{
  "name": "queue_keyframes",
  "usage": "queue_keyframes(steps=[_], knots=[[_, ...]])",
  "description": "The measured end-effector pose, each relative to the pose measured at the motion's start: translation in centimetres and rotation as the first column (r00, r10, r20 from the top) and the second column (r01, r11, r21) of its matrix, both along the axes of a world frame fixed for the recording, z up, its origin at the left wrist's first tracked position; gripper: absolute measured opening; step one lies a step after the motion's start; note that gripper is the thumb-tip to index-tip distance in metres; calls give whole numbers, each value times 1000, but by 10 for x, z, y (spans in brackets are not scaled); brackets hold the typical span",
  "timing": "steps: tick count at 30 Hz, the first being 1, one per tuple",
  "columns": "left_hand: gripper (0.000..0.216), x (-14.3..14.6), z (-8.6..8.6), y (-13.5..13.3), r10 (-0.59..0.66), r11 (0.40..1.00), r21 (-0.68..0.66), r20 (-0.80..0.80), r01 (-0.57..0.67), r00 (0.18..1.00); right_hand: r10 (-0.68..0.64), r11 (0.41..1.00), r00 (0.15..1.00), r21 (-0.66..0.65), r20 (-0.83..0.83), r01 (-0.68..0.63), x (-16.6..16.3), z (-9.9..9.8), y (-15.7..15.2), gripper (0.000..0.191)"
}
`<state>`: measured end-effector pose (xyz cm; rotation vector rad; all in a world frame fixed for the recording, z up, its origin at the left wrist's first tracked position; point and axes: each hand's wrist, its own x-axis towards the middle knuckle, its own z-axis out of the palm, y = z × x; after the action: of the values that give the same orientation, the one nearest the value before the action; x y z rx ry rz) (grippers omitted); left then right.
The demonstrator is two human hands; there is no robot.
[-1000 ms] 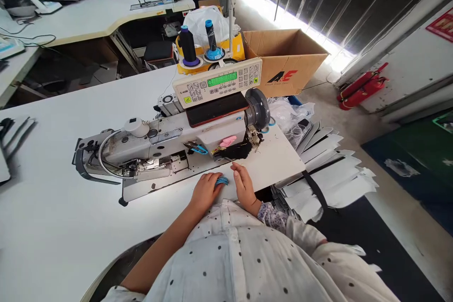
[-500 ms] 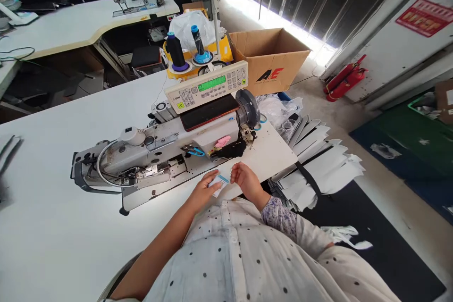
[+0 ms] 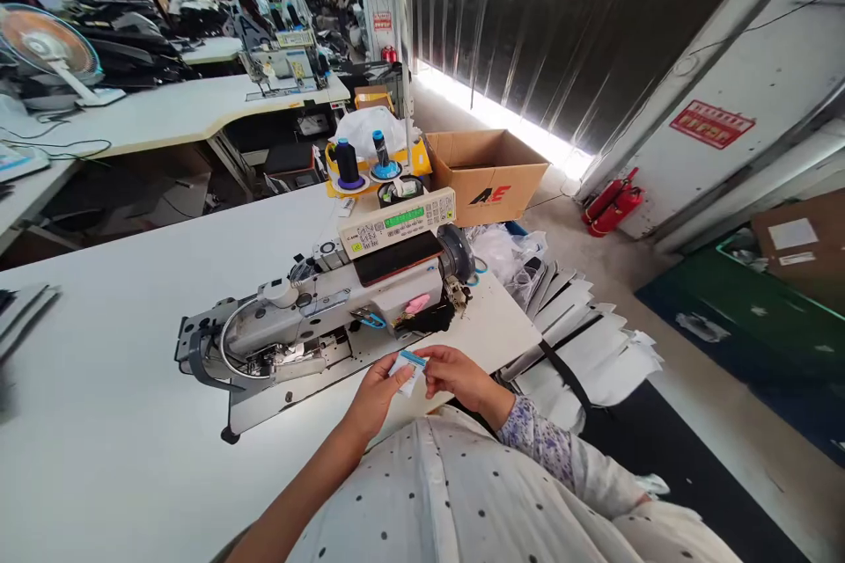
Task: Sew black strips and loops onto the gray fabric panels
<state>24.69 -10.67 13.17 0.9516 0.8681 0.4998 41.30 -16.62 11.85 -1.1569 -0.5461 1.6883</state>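
Observation:
My left hand [image 3: 375, 394] and my right hand [image 3: 458, 375] are raised just above the near edge of the white sewing table [image 3: 106, 387]. Between their fingertips they pinch a small white label with a blue edge [image 3: 405, 367]. The hands hover in front of the grey industrial sewing machine [image 3: 317, 317], whose control panel with a green display [image 3: 398, 220] sits on top. A pink clip [image 3: 417, 303] and blue-handled snips [image 3: 371, 319] lie on the machine's bed.
Two thread cones [image 3: 362, 162] stand behind the machine. An open cardboard box [image 3: 487, 169] sits on the floor to the right, with stacks of white and black cut pieces [image 3: 581, 343] beside the table. Red fire extinguishers [image 3: 611, 202] lie by the wall. A fan [image 3: 46, 48] stands far left.
Both hands lifted off the table and now hold the small label up between them. The head tilted up, showing more of the room.

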Motion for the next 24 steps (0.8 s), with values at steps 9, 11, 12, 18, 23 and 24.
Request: queue_keyframes(steps=[9, 11, 12, 18, 23, 24], knots=[[46, -12, 14, 6, -102, 994, -31, 15, 102, 995, -24, 1000, 1000, 9, 2, 24, 23, 27, 12, 30], [43, -14, 19, 10, -139, 988, 44, -132, 145, 982, -97, 995, 989, 3, -116, 97, 24, 31, 15, 27], [40, -13, 21, 12, -129, 977, 135, -239, 164, 962, -128, 991, 982, 7, -140, 130, 23, 33, 16, 26], [26, 1, 17, 22, 232, 694, 694, -465, 190, 854, -40, 927, 826, 329, 562, -179, -18, 44, 17, 12], [46, 1, 6, 27, 234, 952, 235, -133, -199, 963, 97, 939, 887, 254, 451, -231, -21, 28, 19, 21], [51, -4, 8, 28, 203, 969, 151, -50, -194, 978, 148, 955, 935, 198, 323, -220, -14, 23, 19, 26]])
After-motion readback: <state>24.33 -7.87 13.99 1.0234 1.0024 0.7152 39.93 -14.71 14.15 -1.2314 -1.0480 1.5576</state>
